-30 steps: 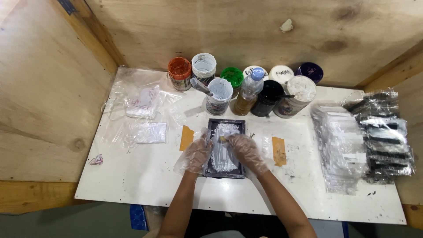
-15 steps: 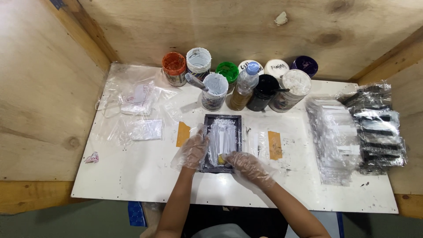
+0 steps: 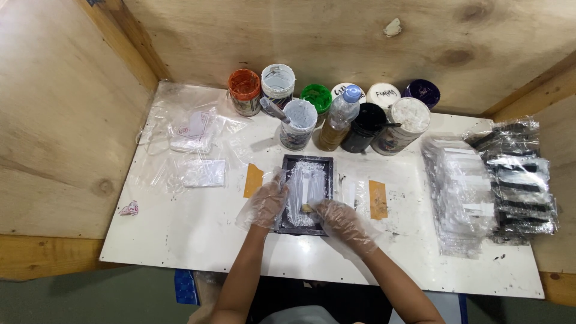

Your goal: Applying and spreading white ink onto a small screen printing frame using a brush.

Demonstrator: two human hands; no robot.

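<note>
A dark rectangular frame with a white-smeared screen lies mid-surface near the front edge, its long axis running front to back. The gloved left hand presses, fingers loosely spread, on its left edge, while the gloved right hand, at its front right corner, pinches a small tan piece over the screen.

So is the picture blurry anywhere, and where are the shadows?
In the head view the middle is sharp: the left hand and right hand in clear plastic gloves show plainly on the dark frame. The jars cast soft shadows toward the person on the white table. The clear bags shine with slight glare.
</note>
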